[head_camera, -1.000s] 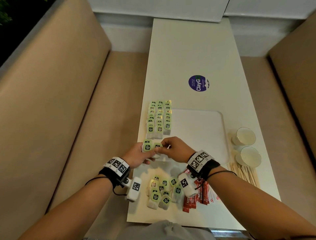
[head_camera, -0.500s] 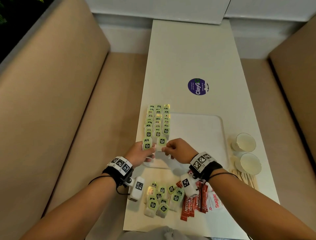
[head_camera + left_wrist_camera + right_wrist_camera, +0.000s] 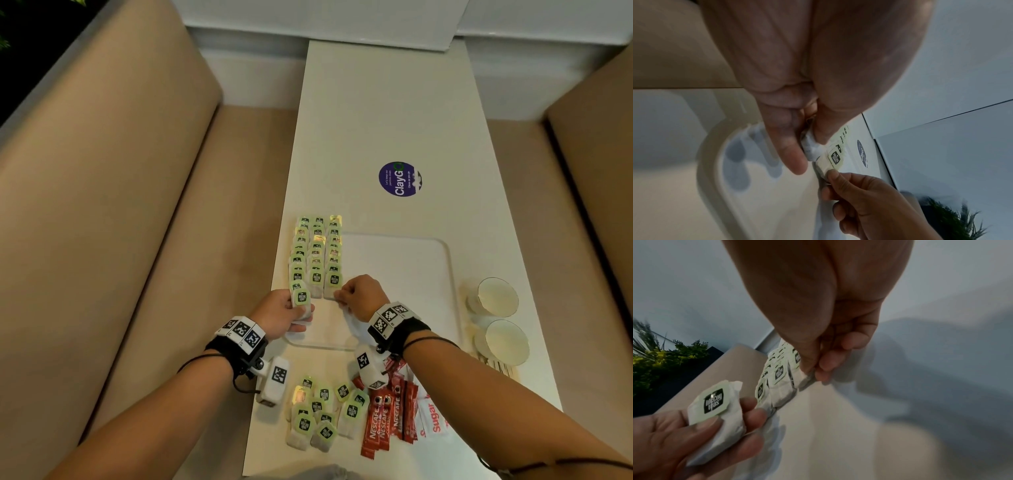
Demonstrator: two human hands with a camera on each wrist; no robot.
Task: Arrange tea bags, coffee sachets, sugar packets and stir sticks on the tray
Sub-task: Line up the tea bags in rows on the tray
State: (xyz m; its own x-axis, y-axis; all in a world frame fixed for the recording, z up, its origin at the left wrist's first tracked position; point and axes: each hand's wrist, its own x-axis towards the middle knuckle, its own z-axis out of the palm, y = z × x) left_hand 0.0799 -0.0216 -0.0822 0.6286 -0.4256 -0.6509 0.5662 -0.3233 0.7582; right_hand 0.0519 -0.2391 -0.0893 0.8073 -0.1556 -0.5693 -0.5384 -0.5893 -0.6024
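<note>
A white tray (image 3: 424, 274) lies on the table, with three columns of green-labelled tea bags (image 3: 317, 253) along its left side. My left hand (image 3: 291, 308) holds a tea bag (image 3: 715, 408) between thumb and fingers near the tray's front left corner. My right hand (image 3: 346, 296) pinches the near edge of the front tea bag (image 3: 333, 284) in the right column, which rests on the tray. Loose tea bags (image 3: 322, 414), red coffee sachets (image 3: 387, 418) and white sugar packets (image 3: 433, 419) lie on the table in front of the tray. Wooden stir sticks (image 3: 496, 365) lie at the right.
Two paper cups (image 3: 498, 296) stand right of the tray. A purple round sticker (image 3: 400, 179) is on the table beyond the tray. Beige bench seats (image 3: 137, 222) run along both sides of the narrow table.
Both hands moved forward from above the tray's front edge to the tea bag rows. The right hand took one tea bag from the left and set it at the front of the right column.
</note>
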